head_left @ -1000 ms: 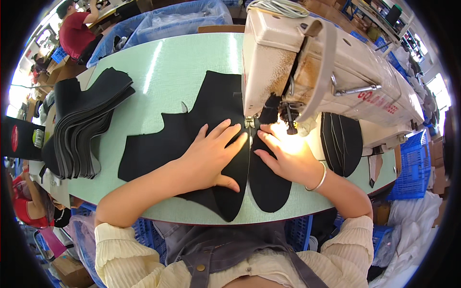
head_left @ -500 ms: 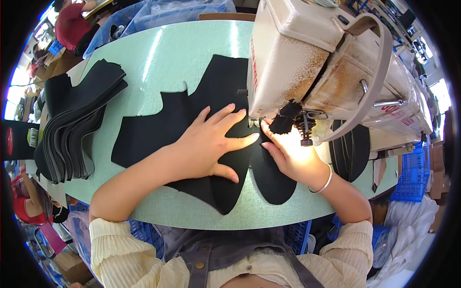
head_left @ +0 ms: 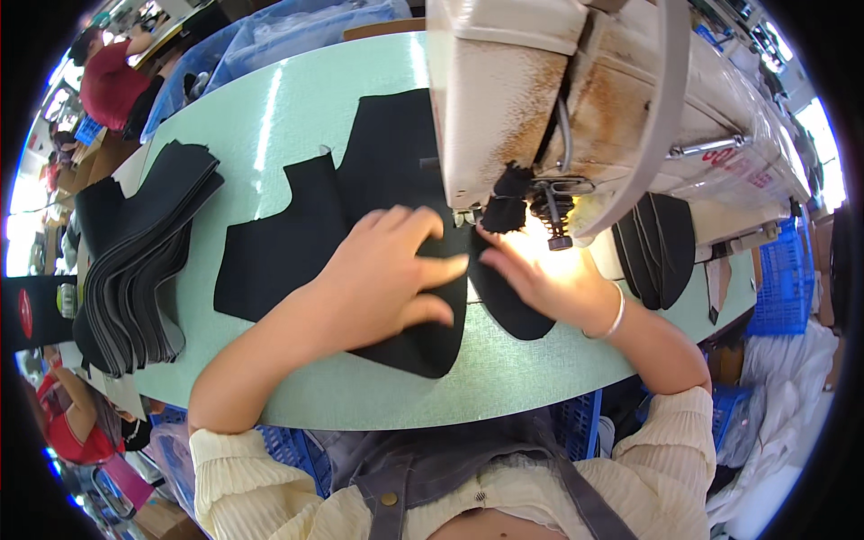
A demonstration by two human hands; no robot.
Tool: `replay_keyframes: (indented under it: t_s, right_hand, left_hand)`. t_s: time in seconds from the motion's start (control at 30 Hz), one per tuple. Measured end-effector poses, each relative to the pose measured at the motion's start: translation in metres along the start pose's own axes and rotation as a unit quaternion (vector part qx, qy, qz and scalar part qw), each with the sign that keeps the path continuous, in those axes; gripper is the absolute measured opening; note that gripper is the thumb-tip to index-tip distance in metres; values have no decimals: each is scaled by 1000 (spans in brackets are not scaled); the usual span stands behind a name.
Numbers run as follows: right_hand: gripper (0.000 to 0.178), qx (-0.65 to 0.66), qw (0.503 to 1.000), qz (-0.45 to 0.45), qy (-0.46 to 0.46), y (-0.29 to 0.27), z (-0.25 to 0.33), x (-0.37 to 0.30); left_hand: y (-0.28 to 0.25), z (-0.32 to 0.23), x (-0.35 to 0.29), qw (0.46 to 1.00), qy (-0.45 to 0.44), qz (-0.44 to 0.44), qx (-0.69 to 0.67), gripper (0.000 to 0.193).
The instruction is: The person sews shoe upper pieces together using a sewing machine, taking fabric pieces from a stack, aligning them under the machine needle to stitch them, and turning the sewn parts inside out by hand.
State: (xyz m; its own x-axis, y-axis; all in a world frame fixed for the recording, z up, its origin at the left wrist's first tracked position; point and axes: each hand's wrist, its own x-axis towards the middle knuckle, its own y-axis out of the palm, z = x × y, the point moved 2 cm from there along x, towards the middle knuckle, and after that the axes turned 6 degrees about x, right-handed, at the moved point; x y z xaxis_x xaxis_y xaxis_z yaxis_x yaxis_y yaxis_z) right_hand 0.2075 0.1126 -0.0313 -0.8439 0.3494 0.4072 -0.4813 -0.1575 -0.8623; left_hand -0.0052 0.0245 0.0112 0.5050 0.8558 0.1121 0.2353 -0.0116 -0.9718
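Note:
My left hand [head_left: 387, 274] rests on a large black fabric piece [head_left: 387, 171], thumb and forefinger apart, the other fingers bent. My right hand [head_left: 562, 286] lies on a smaller black piece with a rounded end [head_left: 509, 304], its thumb and forefinger stretched toward the sewing machine's presser foot [head_left: 463, 218]. Glare from the machine's lamp washes out the rest of its fingers. The two black pieces meet edge to edge in line with the foot. A sewing machine [head_left: 504, 99] stands over their far end and hides part of them.
A thick stack of cut black pieces [head_left: 135, 261] lies at the left on the pale green table [head_left: 270, 171]. More rounded black pieces [head_left: 655, 252] sit right of the machine. Blue crates [head_left: 779, 288] and plastic-lined bins [head_left: 306, 36] surround the table. Other people [head_left: 117, 81] are at the left.
Both black pieces have slid away from me under the presser foot. My left hand's fingers have bent, and its outline is a little blurred. The whole view has shifted somewhat.

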Motion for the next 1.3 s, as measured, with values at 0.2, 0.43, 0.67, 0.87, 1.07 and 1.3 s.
replay_keyframes:
  t_s: [0.2, 0.43, 0.67, 0.87, 1.07, 1.3]
  right_hand:
    - [36, -29, 992, 103, 69, -15, 15, -3]
    - [34, -24, 999, 41, 2, -16, 11, -2]
    - [41, -62, 993, 97, 10, -10, 3, -6]
    - [46, -70, 995, 64, -44, -16, -3, -1]
    - [40, 7, 998, 55, -1, -16, -8, 1]
    - [39, 132, 990, 34, 27, -14, -12, 5]
  left_hand:
    - [-15, -15, -22, 969, 106, 189, -122, 41]
    - [3, -26, -16, 964, 90, 177, -174, 14]
    - [6, -34, -13, 975, 83, 150, -143, 6]
    - [7, -31, -10, 984, 65, 122, -111, 5]
    - [5, -23, -9, 991, 52, 84, -91, 8]
    - [6, -17, -6, 995, 41, 51, -69, 17]
